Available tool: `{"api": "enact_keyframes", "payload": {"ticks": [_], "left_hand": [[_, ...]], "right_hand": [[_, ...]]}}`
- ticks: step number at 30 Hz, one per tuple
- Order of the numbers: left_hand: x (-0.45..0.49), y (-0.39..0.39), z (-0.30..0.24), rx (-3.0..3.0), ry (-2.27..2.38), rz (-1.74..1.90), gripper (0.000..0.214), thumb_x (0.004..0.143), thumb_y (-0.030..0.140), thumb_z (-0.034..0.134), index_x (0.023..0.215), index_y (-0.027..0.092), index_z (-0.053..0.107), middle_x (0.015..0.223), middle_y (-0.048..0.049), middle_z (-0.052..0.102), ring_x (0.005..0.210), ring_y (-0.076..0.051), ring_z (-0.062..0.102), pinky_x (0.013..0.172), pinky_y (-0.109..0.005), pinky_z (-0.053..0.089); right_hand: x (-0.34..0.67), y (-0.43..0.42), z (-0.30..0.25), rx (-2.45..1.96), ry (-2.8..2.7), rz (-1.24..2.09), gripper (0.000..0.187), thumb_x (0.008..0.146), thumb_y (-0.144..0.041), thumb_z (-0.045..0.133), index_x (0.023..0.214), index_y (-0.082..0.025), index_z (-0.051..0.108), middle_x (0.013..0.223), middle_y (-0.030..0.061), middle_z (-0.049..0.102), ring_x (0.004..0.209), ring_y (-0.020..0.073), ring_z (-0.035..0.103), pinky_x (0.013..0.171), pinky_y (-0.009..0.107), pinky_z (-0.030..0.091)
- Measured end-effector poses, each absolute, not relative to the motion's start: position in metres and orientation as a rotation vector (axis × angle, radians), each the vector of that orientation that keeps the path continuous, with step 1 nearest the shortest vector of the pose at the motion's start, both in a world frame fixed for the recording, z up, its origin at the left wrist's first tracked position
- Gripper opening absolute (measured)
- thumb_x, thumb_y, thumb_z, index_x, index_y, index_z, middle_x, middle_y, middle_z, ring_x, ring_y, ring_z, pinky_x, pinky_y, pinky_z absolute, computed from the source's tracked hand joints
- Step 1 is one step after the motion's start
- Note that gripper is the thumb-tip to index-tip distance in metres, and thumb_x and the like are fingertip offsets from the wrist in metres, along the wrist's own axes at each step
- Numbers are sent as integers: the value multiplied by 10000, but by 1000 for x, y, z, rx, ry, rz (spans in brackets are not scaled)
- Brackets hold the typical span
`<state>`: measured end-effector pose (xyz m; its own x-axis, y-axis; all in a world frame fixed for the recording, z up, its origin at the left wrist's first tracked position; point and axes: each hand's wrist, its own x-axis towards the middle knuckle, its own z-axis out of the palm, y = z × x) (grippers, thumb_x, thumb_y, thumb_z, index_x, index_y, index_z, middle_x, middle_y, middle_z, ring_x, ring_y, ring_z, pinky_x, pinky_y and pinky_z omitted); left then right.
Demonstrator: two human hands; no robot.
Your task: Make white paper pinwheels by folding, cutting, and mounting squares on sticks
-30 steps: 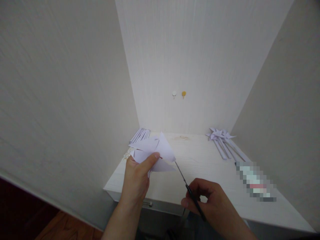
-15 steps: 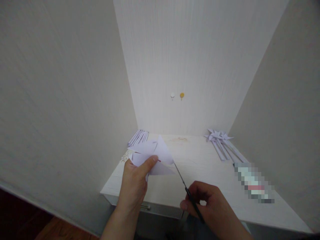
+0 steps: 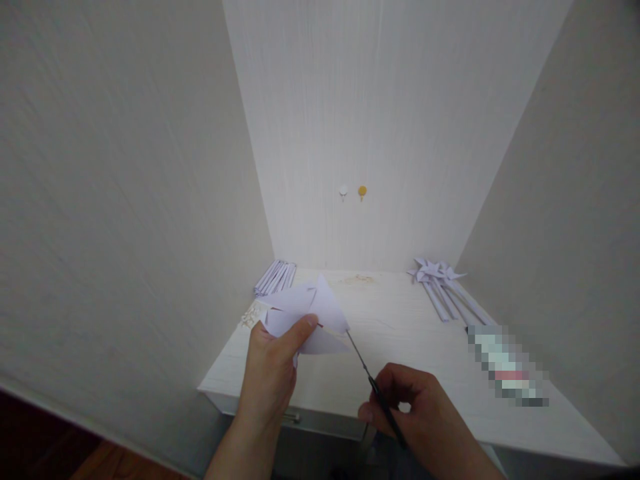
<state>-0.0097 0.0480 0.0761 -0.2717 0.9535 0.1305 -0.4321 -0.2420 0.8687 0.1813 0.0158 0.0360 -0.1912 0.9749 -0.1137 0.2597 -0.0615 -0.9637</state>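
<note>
A white sheet of paper [image 3: 327, 308], slit into pointed flaps, is pinched in my left hand [image 3: 270, 367], its thumb lying across the front near a small reddish mark. My right hand [image 3: 415, 410] has its fingers around the black handle of a pair of scissors [image 3: 381, 399], seen nearly edge-on. Their thin blades point up and left, with the tip touching or just at the paper's right edge. My left palm and part of the paper behind the thumb are hidden.
White paper pinwheels [image 3: 435, 272] on sticks lie at the back right, and several rolled paper sticks [image 3: 276, 277] at the back left. Small pale pieces [image 3: 251, 315] sit near the left wall. A blurred-out object [image 3: 505, 365] lies at right. Two hooks [image 3: 363, 191] are on the back wall.
Very little differs. The paper has dropped slightly in view, and the scissors have stayed with their tip at its right edge. Both hands keep their hold.
</note>
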Motion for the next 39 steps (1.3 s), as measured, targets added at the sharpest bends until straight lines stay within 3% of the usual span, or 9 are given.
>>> {"api": "enact_keyframes", "payload": {"ticks": [18, 33, 39], "left_hand": [[-9, 51, 73, 813, 877, 1726, 531, 705, 198, 853, 1214, 153, 710, 1016, -65, 793, 952, -219, 739, 848, -281, 561], [-10, 53, 73, 833, 858, 1710, 439, 714, 188, 835, 1135, 142, 721, 1011, -63, 792, 943, -229, 737, 884, -314, 552], [-11, 56, 70, 830, 895, 1685, 427, 701, 213, 845, 1107, 149, 729, 958, -52, 796, 842, -214, 738, 803, -298, 557]], "right_hand": [[182, 20, 33, -1393, -1540, 1283, 241, 627, -318, 728, 587, -198, 522, 576, -34, 493, 592, 132, 412, 538, 255, 326], [184, 17, 26, -1364, -1555, 1262, 276, 699, -329, 756, 621, -197, 527, 586, -43, 499, 576, 119, 418, 522, 246, 320], [181, 15, 31, -1346, -1506, 1292, 273, 648, -296, 757, 584, -202, 508, 566, -48, 478, 552, 112, 395, 502, 238, 308]]}}
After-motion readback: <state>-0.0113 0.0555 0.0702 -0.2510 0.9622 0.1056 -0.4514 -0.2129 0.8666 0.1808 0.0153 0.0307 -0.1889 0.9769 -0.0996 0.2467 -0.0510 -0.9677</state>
